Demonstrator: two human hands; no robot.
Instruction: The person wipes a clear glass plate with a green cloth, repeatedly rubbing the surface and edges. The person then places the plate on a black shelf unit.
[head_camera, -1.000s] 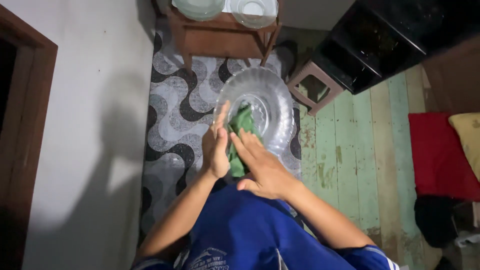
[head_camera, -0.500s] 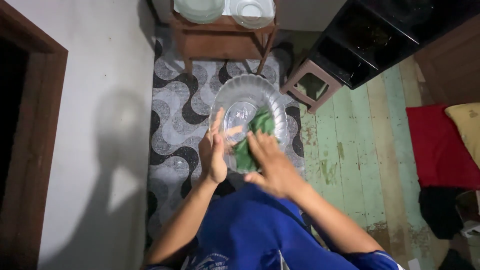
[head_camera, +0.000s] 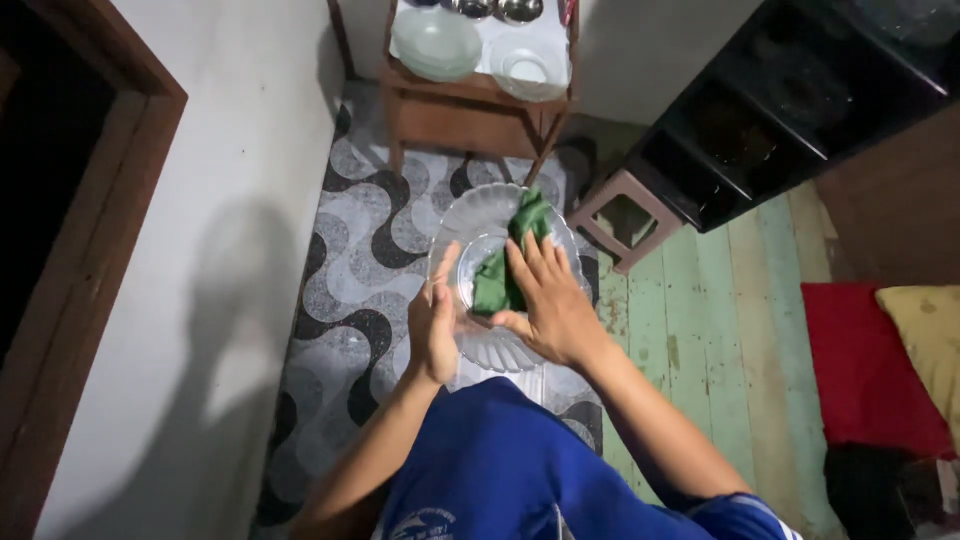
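Head view, looking straight down. Closest in, a blue shirt (head_camera: 500, 470) is seen at the bottom edge, with both bare forearms stretched out from it.

A clear glass bowl (head_camera: 470, 225) with a fluted rim is held up in front of the body, over the floor. The left hand (head_camera: 432, 325) is laid flat against the bowl's left edge, fingers (head_camera: 445, 275) straight and together, more of a palm support than a real grip. The right hand (head_camera: 550, 300) is spread wide open over the inside of the bowl, and a green cloth (head_camera: 510, 250) is pressed against the glass under its fingers (head_camera: 535, 262). The cloth is bunched up, with one end sticking out past the fingertips toward the bowl's far rim.

Under the bowl, a floor mat (head_camera: 350, 260) with a black, grey and white wave pattern is spread out, and pale green floorboards (head_camera: 720, 330) are seen to the right of it. A small wooden stool (head_camera: 625, 215) is parked just beside the bowl's right edge. A red cushion (head_camera: 865, 360) is lying further right.

Farther off, a wooden tabletop (head_camera: 480, 95) is loaded with a pale green bowl (head_camera: 435, 42) and a clear glass dish (head_camera: 530, 70).
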